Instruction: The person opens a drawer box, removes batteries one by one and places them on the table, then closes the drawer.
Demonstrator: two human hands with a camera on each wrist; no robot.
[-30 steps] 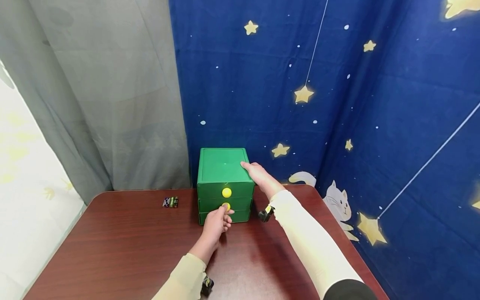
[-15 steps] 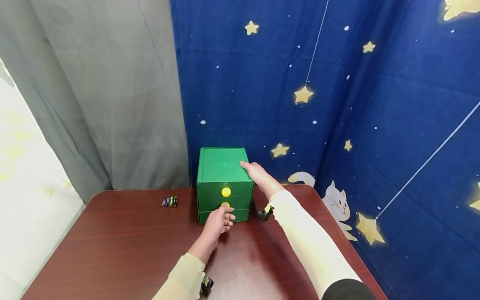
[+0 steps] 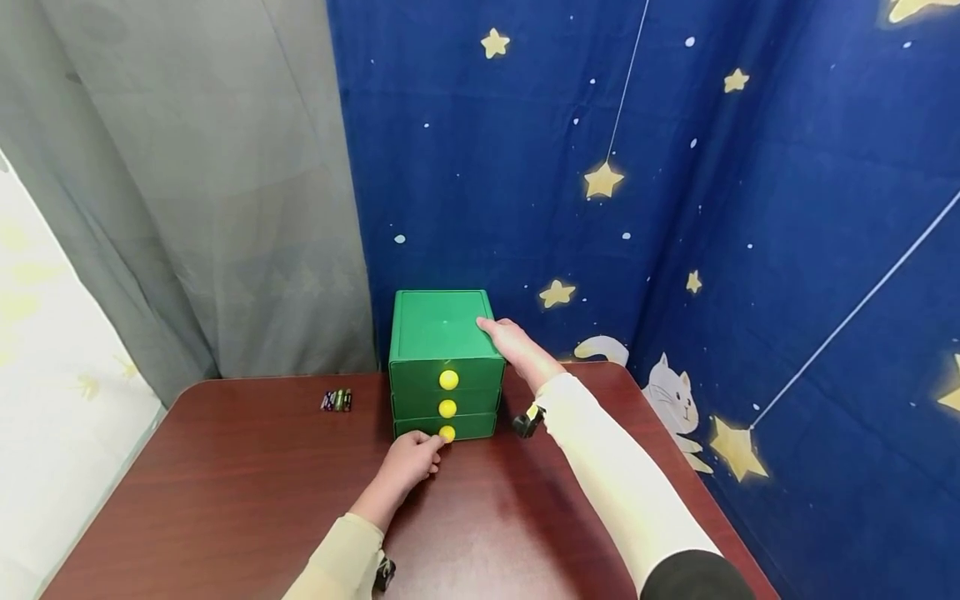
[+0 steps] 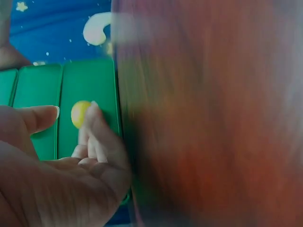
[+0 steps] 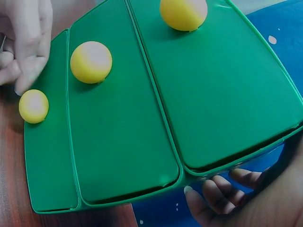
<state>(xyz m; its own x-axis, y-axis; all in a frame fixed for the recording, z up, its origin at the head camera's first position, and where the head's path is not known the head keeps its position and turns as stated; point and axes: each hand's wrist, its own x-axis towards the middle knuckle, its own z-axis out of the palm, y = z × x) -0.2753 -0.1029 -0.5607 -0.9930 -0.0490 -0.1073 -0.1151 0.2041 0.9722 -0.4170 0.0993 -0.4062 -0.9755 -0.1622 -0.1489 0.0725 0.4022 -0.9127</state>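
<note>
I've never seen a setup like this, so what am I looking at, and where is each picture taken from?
There's no machine here, just a person's two bare hands. The wide picture comes from a camera worn on the head, looking forward and down. The other two come from cameras on the wrists, so they look tilted and close up.

On the brown table stands a green box with three drawers, each with a yellow knob. Left of it lie a few small cylinders, perhaps batteries.

The left hand reaches to the lowest knob; its thumb stands apart from it, so it isn't pinching the knob. The right hand rests on the box's right edge, thumb on top. Neither hand has lifted anything.
</note>
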